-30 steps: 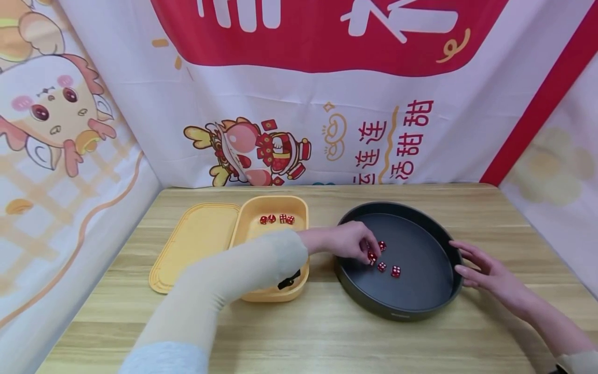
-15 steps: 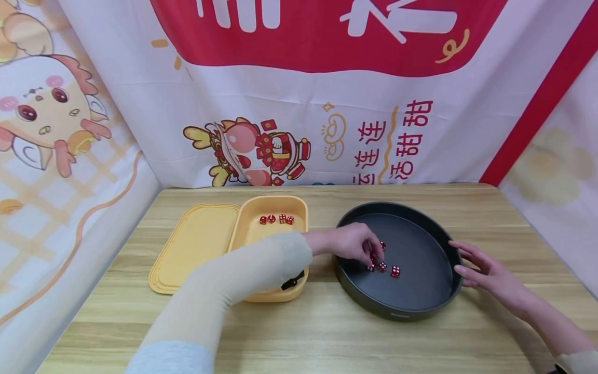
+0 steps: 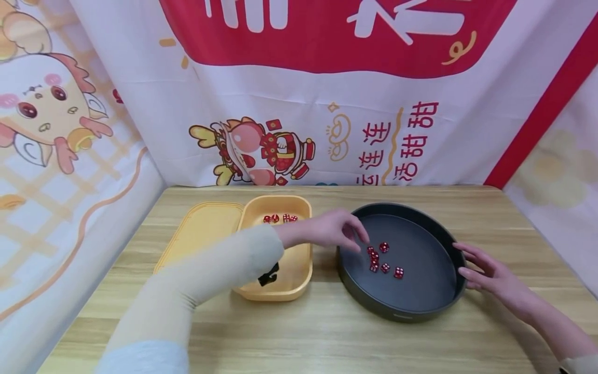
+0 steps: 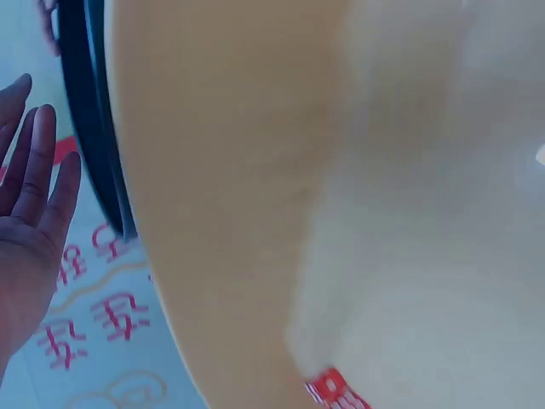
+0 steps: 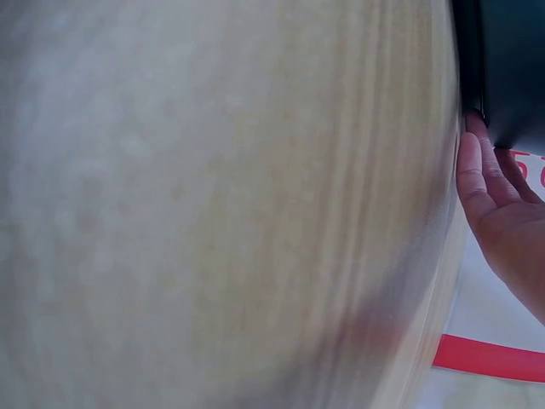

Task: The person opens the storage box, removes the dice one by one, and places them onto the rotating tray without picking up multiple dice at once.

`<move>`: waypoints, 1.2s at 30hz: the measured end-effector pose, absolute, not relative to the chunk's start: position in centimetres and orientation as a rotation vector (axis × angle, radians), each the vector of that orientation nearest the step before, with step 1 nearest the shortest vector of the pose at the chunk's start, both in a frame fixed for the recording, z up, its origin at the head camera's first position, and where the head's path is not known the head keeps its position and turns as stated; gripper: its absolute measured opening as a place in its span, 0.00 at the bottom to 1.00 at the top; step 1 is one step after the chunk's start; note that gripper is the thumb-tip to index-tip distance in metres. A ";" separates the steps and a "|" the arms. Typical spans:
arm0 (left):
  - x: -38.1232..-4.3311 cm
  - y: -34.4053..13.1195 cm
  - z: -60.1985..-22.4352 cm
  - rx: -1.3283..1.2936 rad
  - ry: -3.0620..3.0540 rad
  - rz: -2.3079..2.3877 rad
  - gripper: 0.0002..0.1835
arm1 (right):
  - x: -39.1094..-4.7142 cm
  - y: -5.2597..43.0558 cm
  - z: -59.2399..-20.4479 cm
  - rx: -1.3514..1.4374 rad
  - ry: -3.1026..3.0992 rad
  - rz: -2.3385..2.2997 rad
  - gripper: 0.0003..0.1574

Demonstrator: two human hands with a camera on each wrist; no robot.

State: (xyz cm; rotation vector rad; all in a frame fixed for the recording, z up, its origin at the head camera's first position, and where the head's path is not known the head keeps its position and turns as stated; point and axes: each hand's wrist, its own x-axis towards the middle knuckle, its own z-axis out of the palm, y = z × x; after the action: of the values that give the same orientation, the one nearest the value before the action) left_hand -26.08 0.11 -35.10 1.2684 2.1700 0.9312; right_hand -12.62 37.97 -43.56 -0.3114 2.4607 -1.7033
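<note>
My left hand (image 3: 337,229), its fingers spread and holding nothing, hovers over the left rim of a round dark grey pan (image 3: 420,291). Just below its fingertips, several red dice (image 3: 374,259) with white dots lie in the left part of the pan, some touching each other. In the left wrist view the left hand (image 4: 30,221) shows loose, slightly bent fingers. My right hand (image 3: 497,280) touches the pan's right rim with fairly straight fingers; in the right wrist view the right hand (image 5: 511,213) has its fingertips against the pan wall (image 5: 473,60).
Left of the pan stands a yellow box (image 3: 301,275) with several red dice (image 3: 286,218) at its far end. A black item on the left sleeve hangs over it. A yellow lid (image 3: 205,228) lies beside the box on the wooden table (image 3: 303,337). Printed cloth (image 3: 299,88) hangs behind.
The left hand has let go of the dice, spread its fingers and drawn up and left, uncovering dice in the pan. The right hand stays at the rim.
</note>
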 end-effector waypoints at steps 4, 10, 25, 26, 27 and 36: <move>-26.2 -2.2 -34.3 1.170 2.214 1.035 0.12 | -12.7 38.1 -43.5 -0.302 2.459 -1.693 0.34; -26.6 -5.3 -33.8 1.132 2.253 1.212 0.12 | -12.6 38.4 -43.5 -0.278 2.463 -1.671 0.34; -27.8 -11.7 -35.2 0.927 2.436 1.190 0.12 | -12.7 38.2 -43.7 -0.319 2.453 -1.686 0.34; -28.0 -12.0 -35.3 0.911 2.453 1.185 0.11 | -12.7 38.2 -43.7 -0.317 2.452 -1.687 0.34; -28.2 -12.2 -35.5 0.904 2.463 1.184 0.11 | -12.7 38.1 -43.7 -0.315 2.450 -1.688 0.34; -29.8 -13.6 -36.7 0.854 2.512 1.134 0.17 | -12.7 38.2 -43.6 -0.311 2.447 -1.692 0.34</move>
State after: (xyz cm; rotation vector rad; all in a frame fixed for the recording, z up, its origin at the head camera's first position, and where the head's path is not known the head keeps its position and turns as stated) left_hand -29.81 -13.58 -36.73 0.8540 2.5120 1.1337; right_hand -12.69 38.15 -43.63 -0.3106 2.4472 -1.6921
